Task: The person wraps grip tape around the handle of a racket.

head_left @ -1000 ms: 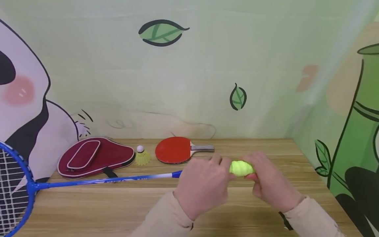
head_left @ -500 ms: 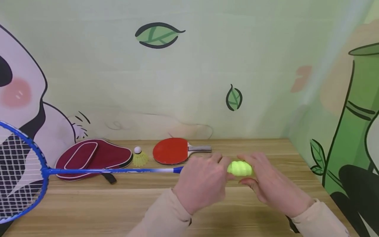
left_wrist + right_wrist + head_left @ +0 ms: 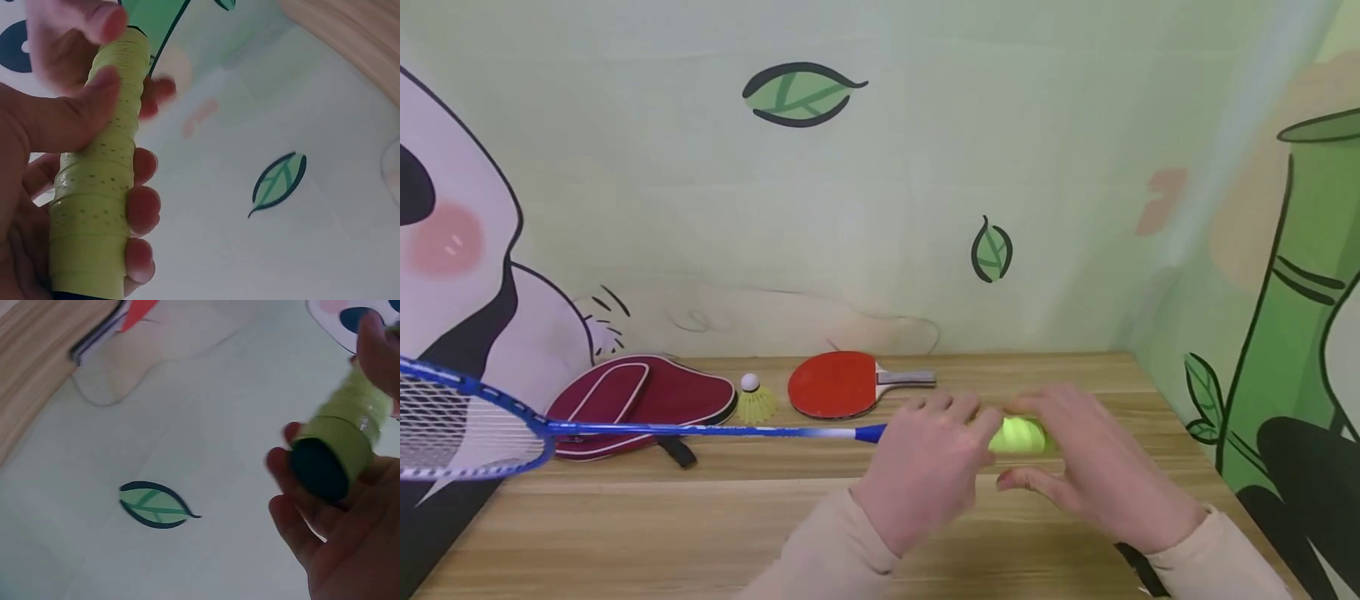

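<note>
A blue badminton racket (image 3: pixel 715 430) lies level in the air across the head view, its strung head cut off at the left edge. My left hand (image 3: pixel 925 471) grips its yellow-green handle (image 3: pixel 1021 435), fingers curled round it and thumb along it in the left wrist view. Around the butt end my right hand (image 3: pixel 1101 467) is loosely spread, its thumb away from the handle. In the right wrist view, the dark butt cap (image 3: pixel 319 469) faces the camera, with the right fingers (image 3: pixel 294 528) beside and under it.
On the wooden table (image 3: pixel 700 533) behind the racket lie a maroon paddle case (image 3: pixel 688 392) with a black strap, a yellow shuttlecock (image 3: pixel 756 400) and a red table tennis paddle (image 3: pixel 832 384). A printed backdrop (image 3: pixel 880 183) stands at the table's rear and side.
The racket has rolled about its shaft, so its strings now show at a flatter slant. It has shifted slightly right with the left hand. My right thumb has moved away from the handle.
</note>
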A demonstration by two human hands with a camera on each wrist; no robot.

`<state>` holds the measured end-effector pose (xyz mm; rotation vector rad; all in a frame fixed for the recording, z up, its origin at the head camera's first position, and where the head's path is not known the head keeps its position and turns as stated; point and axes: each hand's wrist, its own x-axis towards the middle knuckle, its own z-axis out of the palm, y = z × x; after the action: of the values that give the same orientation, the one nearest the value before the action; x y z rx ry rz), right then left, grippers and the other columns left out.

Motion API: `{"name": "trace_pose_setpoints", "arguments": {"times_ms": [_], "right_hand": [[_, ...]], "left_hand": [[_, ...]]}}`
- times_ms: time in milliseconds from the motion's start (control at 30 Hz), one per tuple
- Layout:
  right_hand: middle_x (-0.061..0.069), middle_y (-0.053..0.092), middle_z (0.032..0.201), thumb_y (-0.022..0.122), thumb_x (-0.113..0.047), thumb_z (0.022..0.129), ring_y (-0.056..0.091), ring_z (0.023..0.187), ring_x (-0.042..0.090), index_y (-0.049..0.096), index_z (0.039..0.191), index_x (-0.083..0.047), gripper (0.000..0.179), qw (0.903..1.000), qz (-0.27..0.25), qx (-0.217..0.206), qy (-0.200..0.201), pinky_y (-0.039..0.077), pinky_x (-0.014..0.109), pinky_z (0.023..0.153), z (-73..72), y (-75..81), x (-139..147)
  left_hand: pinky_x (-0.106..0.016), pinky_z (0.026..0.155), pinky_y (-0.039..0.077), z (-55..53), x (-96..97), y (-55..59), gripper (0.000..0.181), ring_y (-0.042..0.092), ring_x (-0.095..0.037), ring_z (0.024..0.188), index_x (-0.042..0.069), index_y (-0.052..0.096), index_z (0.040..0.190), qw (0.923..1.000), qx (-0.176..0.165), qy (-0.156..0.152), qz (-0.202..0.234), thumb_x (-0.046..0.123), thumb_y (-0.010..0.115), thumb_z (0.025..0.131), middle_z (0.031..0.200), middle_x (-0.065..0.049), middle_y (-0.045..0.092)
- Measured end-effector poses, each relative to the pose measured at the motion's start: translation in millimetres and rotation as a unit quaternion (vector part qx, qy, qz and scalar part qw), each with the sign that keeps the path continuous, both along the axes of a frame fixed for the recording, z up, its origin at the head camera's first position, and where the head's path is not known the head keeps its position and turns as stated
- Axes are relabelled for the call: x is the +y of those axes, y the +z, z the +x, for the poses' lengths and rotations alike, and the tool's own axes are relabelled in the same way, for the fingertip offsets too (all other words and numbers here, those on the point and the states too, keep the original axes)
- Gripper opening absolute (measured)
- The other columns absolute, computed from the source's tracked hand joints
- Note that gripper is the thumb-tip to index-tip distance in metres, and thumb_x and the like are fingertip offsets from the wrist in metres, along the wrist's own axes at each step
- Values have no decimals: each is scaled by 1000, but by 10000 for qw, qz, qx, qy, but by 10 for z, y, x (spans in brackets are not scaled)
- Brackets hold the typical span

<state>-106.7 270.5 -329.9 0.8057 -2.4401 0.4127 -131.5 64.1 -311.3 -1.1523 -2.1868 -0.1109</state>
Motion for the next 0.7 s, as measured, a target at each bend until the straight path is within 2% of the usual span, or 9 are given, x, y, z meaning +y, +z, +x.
{"name": "trace_pose_setpoints", "arguments": {"times_ms": [100, 200, 300, 367, 433, 500, 567, 700], "right_hand": [[-7, 61, 120, 77, -45, 79, 56, 109, 15, 58, 126, -13, 60, 9969, 259, -728, -147, 45, 43, 93, 42, 60, -43], [-8, 65, 114, 77, -31, 83, 61, 100, 11, 60, 122, -15, 46, 9912, 297, -1288, -86, 51, 37, 86, 51, 38, -58], [-14, 65, 101, 77, -26, 83, 61, 85, 3, 62, 113, -19, 34, 9894, 167, -1441, -90, 54, 29, 71, -1, -107, -27], [-19, 62, 92, 79, -26, 81, 56, 77, -1, 62, 106, -23, 31, 9905, 84, -1353, -233, 51, 24, 65, -38, -236, 39], [-21, 56, 84, 82, -28, 78, 49, 70, -2, 60, 100, -24, 31, 9913, 42, -1239, -442, 46, 21, 59, -54, -375, 133], [-22, 52, 81, 83, -29, 76, 44, 67, -1, 60, 96, -24, 31, 9901, 79, -1225, -688, 42, 21, 58, -38, -500, 225], [-21, 51, 81, 85, -29, 74, 43, 67, 0, 60, 96, -23, 33, 9878, 129, -1258, -904, 40, 22, 58, -6, -627, 312], [-19, 54, 87, 86, -29, 72, 46, 73, 0, 61, 98, -23, 37, 9802, 293, -1536, -1214, 44, 27, 64, 47, -837, 409]], "left_hand": [[-27, 71, 55, 22, 60, -78, 29, 67, -15, 86, 20, 68, 101, 9999, 70, -100, -51, 37, 79, 81, 96, 5, 67], [-26, 72, 54, 48, 121, -173, 34, 66, -13, 88, 20, 67, 104, 9996, 248, 3, -97, 46, 73, 83, 98, 5, 66], [-23, 68, 49, 66, 125, -266, 34, 62, -12, 83, 17, 63, 102, 9984, 398, 355, -167, 44, 74, 84, 91, 4, 62], [-24, 69, 48, 75, 99, -327, 34, 59, -13, 82, 14, 58, 102, 9977, 255, 577, -244, 37, 76, 84, 90, 2, 58], [-26, 73, 47, 78, 28, -381, 40, 57, -16, 85, 11, 54, 104, 9962, -195, 781, -331, 34, 78, 81, 92, 0, 56], [-32, 83, 48, 68, -88, -442, 46, 56, -21, 93, 8, 53, 110, 9903, -851, 985, -482, 35, 77, 81, 99, -4, 57], [-39, 92, 46, 53, -242, -526, 55, 55, -25, 102, 6, 51, 115, 9790, -1545, 1167, -634, 42, 77, 81, 107, -8, 57], [-53, 100, 41, 23, -573, -713, 57, 52, -33, 114, 3, 52, 120, 9470, -2758, 1431, -814, 42, 74, 84, 119, -14, 56]]}}
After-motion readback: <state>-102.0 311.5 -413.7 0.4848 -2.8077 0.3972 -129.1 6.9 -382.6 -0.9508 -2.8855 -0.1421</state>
